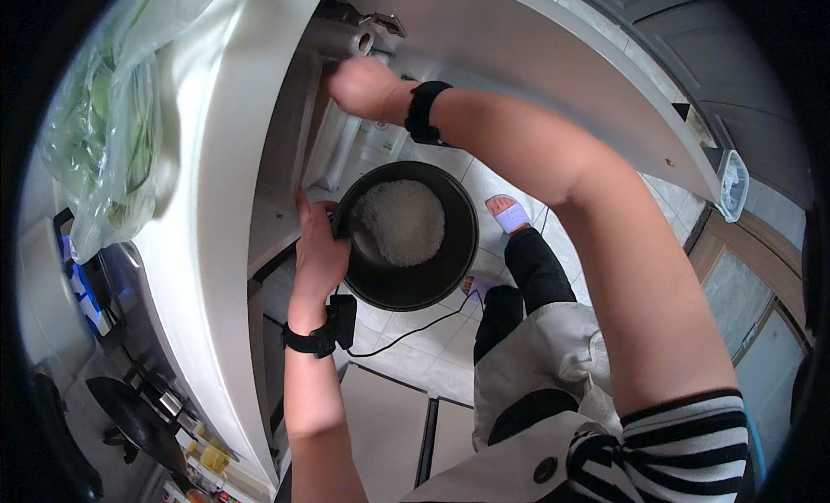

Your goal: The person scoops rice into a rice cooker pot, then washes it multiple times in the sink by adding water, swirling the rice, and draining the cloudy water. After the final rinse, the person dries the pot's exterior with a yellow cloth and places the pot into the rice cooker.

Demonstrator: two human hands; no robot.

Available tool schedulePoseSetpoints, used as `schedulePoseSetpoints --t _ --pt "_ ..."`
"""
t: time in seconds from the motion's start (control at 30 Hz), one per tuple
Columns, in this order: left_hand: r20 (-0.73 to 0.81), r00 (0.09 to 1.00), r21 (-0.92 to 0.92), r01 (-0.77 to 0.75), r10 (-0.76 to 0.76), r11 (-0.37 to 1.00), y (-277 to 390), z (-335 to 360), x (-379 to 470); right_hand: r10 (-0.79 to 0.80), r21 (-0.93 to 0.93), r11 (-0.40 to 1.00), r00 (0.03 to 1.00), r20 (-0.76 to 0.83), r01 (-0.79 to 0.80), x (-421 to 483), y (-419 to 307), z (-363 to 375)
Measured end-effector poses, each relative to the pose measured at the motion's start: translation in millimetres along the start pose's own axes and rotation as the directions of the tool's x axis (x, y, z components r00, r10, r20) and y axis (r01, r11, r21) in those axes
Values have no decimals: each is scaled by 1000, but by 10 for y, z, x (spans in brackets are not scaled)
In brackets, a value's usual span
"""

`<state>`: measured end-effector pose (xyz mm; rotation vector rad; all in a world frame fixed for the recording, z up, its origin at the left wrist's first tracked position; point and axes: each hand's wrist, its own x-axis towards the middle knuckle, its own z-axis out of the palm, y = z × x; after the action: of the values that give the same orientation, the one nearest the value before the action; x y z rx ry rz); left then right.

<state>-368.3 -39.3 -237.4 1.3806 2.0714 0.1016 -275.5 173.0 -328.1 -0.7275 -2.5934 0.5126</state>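
A dark round inner pot (415, 285) with whitish, rice-like grains (405, 221) lying in it is held over the floor. At its left rim is my left hand (319, 250), gripping the edge with one finger extended. My right hand (364, 88) is inside an open cabinet, closed into a blurred fist near a pale container (334, 140); whether anything is in it cannot be made out. A roll of film or bags (364, 42) lies just beyond that hand. Both wrists wear black straps.
The open cabinet door (551, 81) stretches across the upper right. A white countertop edge (207, 178) runs down the left, bearing green vegetables in a clear plastic bag (104, 127). A black wok (139, 415) sits at lower left. A dark cable (415, 331) hangs below the pot.
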Motion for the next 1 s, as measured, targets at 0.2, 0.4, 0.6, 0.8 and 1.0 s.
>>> schedulePoseSetpoints --t 0.2,0.4,0.6,0.8,1.0 --pt "34 999 9 -9 9 1000 36 -55 -24 19 214 977 993 -114 6 85 -146 354" --pt "30 1000 19 -7 7 1000 44 -66 -39 127 369 928 979 -158 -60 72 -262 524" --pt "47 999 33 -16 15 999 59 -65 -65 28 333 936 919 -393 113 148 -397 660" --pt "60 998 18 7 -9 1000 65 -67 -61 143 680 720 988 52 -140 85 -266 450" --pt "46 999 26 -17 15 1000 33 -68 -60 225 820 466 941 253 -332 87 -283 329"
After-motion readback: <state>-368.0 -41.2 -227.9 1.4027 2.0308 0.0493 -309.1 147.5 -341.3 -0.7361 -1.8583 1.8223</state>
